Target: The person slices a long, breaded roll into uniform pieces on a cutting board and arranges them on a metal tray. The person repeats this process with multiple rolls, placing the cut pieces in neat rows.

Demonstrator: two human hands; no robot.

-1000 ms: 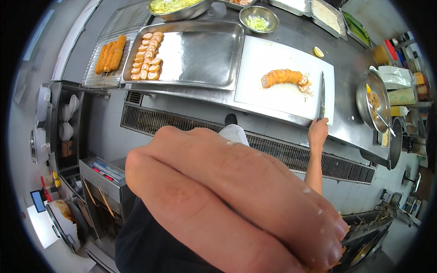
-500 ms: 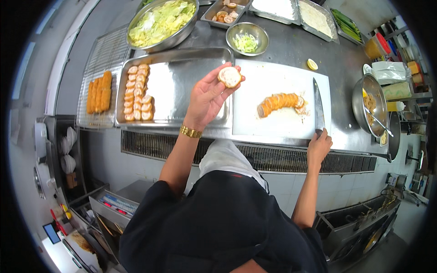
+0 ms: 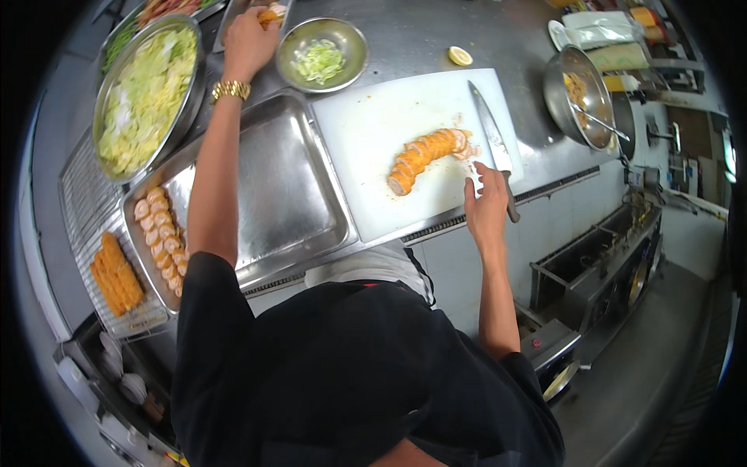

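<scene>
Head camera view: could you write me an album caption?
Left hand over a small metal tray, right hand beside the knife, with a sliced golden roll on the white cutting board.

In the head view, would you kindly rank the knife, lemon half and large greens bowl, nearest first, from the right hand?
1. Knife, beside the right hand
2. Lemon half, beyond the board
3. Large greens bowl, far left

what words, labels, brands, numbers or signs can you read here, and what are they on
None can be read.
White plastic package, upper right: any print is too small and blurred.
Knife: no readable marking.
Cutting board: no lettering visible.
</scene>
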